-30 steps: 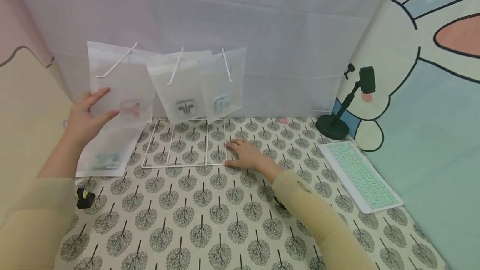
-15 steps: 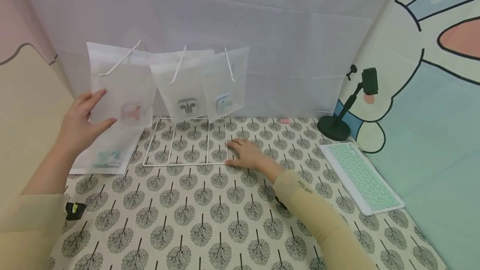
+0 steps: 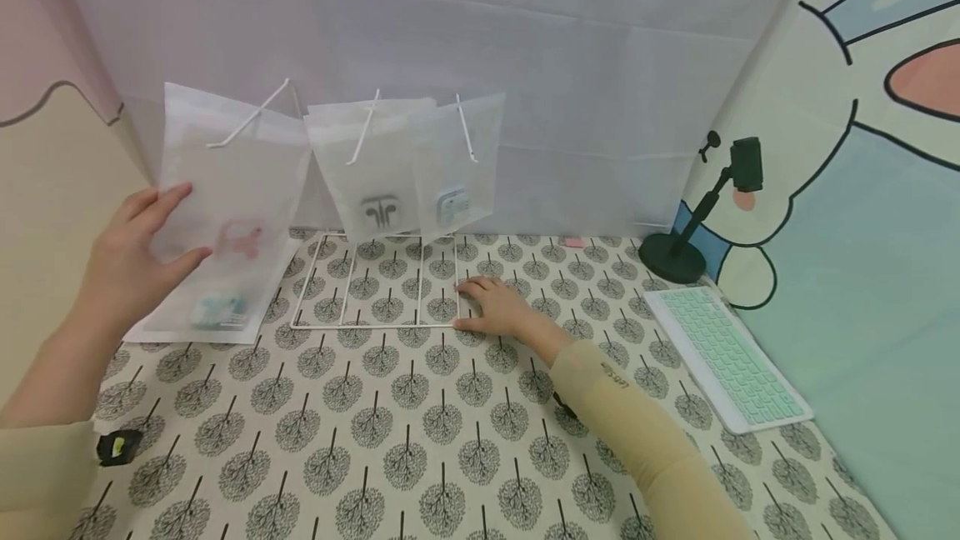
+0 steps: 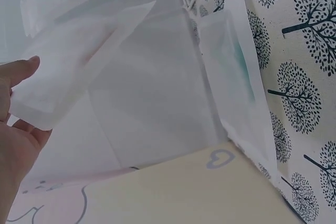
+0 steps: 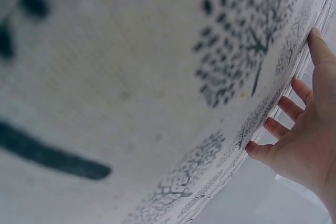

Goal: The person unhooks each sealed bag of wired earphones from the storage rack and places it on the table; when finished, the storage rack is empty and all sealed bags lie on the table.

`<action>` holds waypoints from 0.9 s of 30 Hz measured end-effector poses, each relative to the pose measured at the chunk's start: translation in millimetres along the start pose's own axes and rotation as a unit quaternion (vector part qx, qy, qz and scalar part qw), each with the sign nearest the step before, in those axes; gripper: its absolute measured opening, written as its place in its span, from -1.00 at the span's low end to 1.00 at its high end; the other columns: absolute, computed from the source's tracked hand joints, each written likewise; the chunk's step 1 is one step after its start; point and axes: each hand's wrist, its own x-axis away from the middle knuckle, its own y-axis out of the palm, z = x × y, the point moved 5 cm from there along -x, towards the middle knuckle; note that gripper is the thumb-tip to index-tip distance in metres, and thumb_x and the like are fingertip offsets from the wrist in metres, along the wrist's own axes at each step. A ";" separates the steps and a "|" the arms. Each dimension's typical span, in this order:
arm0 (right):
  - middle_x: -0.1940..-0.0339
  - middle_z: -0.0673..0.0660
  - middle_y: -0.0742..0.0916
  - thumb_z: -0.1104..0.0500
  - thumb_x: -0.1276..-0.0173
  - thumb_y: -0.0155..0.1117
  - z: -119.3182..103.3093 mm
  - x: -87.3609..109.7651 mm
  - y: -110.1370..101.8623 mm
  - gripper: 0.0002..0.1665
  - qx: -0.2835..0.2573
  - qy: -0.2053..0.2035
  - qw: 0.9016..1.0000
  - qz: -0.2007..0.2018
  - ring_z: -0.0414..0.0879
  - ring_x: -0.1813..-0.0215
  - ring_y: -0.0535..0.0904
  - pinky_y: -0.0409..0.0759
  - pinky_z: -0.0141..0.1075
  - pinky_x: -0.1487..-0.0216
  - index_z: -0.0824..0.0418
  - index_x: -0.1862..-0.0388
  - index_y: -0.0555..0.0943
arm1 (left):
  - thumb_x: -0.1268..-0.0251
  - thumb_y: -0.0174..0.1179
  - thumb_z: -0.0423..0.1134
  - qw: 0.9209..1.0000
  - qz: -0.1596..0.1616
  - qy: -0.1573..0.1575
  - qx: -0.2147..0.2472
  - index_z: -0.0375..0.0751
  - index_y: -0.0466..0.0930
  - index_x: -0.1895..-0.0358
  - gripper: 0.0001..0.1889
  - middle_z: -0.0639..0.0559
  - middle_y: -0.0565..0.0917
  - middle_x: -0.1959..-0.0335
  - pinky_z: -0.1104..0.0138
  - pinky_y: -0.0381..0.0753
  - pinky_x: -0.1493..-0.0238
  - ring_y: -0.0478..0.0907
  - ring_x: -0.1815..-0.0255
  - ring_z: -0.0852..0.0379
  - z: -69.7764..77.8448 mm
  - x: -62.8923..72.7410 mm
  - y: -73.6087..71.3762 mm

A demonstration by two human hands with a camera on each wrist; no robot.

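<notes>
My left hand [image 3: 123,261] is at the left edge of a frosted pouch [image 3: 228,161] that hangs from the left hook of a white wire rack [image 3: 382,327]. Its index finger and thumb are apart. Pink earphones [image 3: 238,238] show through the pouch, and a teal item [image 3: 219,312] shows lower down through frosted plastic. In the left wrist view the pouch's lower corner [image 4: 39,116] lies between the thumb and the other fingers. My right hand [image 3: 495,307] touches the right side of the rack's base, fingers spread, on the patterned tablecloth [image 3: 442,423].
Two more frosted pouches hang to the right, one with dark earphones [image 3: 379,212], one with a blue-white item [image 3: 453,205]. A black phone stand [image 3: 672,257] and a mint keyboard [image 3: 731,357] are on the right. A pink scrap [image 3: 573,242] lies at the back.
My left hand has moved left and slightly down. The left pouch has swung left with it, its pink earphones now lower. My right hand stays at the rack's base.
</notes>
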 end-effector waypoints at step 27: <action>-0.47 0.11 0.29 -0.41 -0.25 0.05 2.3 -1.9 4.4 -0.11 0.010 0.002 1.000 0.000 0.15 -0.44 0.18 0.21 0.13 -0.37 -0.02 -0.45 0.21 | 0.17 0.38 -0.60 0.999 0.033 -0.026 -0.029 0.08 0.39 -0.33 -0.13 -0.12 0.38 -0.34 0.63 0.00 -0.33 0.20 -0.39 0.29 26.5 30.0 -41.4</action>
